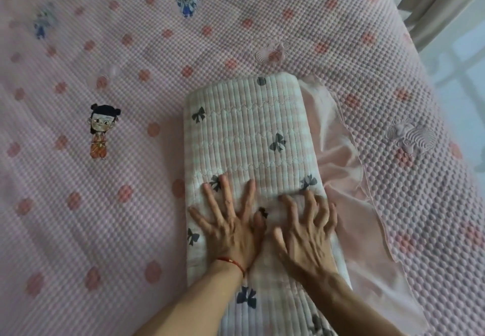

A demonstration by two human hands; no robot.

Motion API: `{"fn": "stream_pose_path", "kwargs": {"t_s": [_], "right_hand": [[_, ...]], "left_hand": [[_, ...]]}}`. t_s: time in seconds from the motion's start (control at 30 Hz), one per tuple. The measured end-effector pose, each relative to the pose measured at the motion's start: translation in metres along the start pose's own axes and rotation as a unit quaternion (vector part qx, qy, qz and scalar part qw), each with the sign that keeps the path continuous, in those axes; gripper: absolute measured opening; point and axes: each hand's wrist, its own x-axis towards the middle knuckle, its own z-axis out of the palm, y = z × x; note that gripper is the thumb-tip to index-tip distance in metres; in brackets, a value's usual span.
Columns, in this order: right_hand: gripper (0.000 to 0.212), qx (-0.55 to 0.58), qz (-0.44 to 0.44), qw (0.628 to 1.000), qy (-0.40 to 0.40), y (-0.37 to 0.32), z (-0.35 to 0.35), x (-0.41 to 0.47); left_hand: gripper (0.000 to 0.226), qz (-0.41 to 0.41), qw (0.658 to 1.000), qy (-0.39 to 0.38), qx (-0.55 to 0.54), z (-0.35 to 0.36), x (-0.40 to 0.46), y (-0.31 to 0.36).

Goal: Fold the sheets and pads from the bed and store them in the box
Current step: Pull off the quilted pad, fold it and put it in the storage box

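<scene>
Bare forearms, no sleeves; thin red string bracelet [232, 261] at the left wrist.

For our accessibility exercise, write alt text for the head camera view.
Two hands, left hand and right hand, press flat on a folded checked pad with dark bows, lying on a pink bumpy bedspread printed with cartoon children.
</scene>
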Motion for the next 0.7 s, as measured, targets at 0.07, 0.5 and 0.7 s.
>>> {"fn": "stream_pose_path", "kwargs": {"t_s": [0.07,0.5,0.7], "right_hand": [[0.064,0.030,-0.039,0.997,0.060,-0.018,-0.026,0.044],[0.110,-0.105,-0.213,0.962,-0.136,-0.009,-0.058,0.267],[0.136,-0.138,-0.182,0.934,-0.275,-0.042,-0.091,0.336]], "left_hand": [[0.067,0.007,1.000,-0.005,0.005,-0.002,-0.002,-0.001],[0.070,-0.024,0.999,0.001,0.023,-0.010,-0.003,0.010],[0.071,-0.037,0.999,0.002,0.022,0.000,-0.001,0.006]]}}
